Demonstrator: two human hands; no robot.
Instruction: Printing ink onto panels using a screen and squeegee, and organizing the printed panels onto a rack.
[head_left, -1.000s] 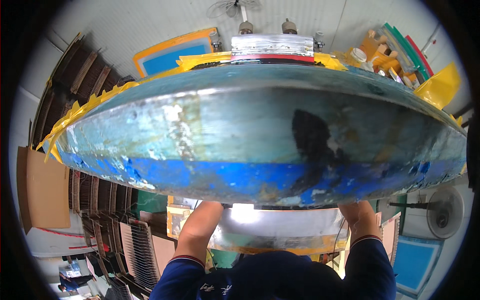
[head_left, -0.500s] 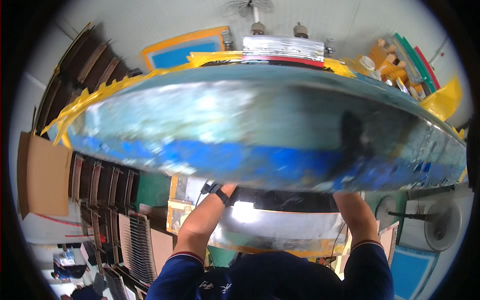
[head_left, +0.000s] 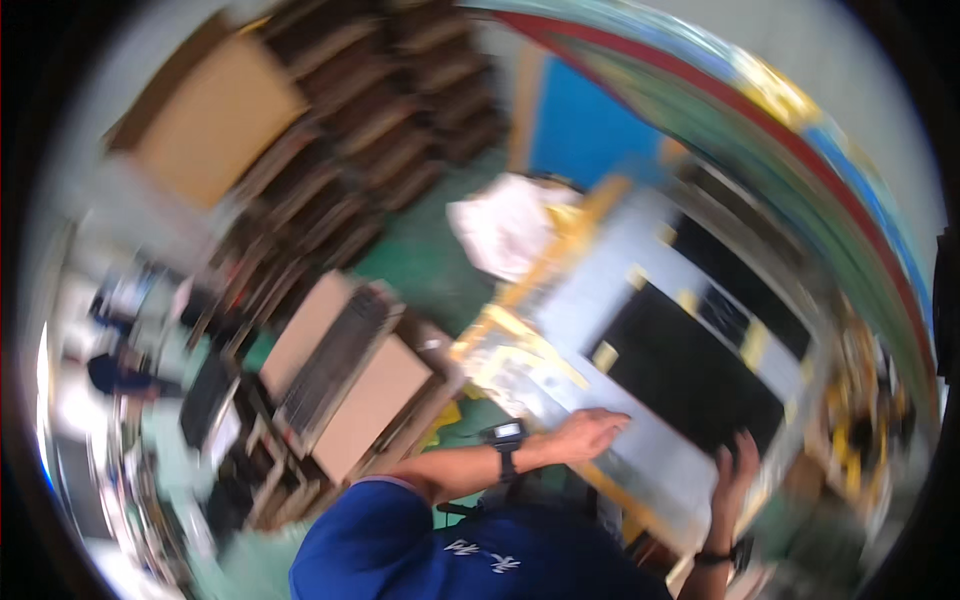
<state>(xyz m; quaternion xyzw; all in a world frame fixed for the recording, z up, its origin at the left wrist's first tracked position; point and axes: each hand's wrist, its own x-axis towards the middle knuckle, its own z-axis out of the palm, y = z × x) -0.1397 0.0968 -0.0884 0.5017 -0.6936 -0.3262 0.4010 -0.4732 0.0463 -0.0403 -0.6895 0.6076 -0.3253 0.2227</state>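
My left hand (head_left: 588, 436) is over the near left part of a pale worktable (head_left: 560, 300), its fingers loosely stretched toward the right and nothing seen in them. Near the corner of a black sheet (head_left: 690, 370) my right hand (head_left: 736, 478) is raised with fingers apart, holding nothing. Blur hides whether either hand touches the surface. Yellow tape tabs (head_left: 605, 355) sit along the black sheet's edges. Beyond it lie a smaller black piece (head_left: 722, 315) and another dark strip (head_left: 770, 300). A large frame (head_left: 800, 140) with a dark red band and yellow tape stands tilted up above the table.
A white bag or cloth (head_left: 500, 225) is by the table's far left corner. Pinkish boards (head_left: 372, 410) and a dark rack lie to the left. Brown stacked racks (head_left: 370, 90), a cardboard box (head_left: 220, 120) and a blue panel (head_left: 590, 125) stand farther back. A person (head_left: 120, 375) is at far left.
My view has swung to the left. The large frame has gone from across the middle to the upper right, and both hands, hidden behind it before, now show above the table.
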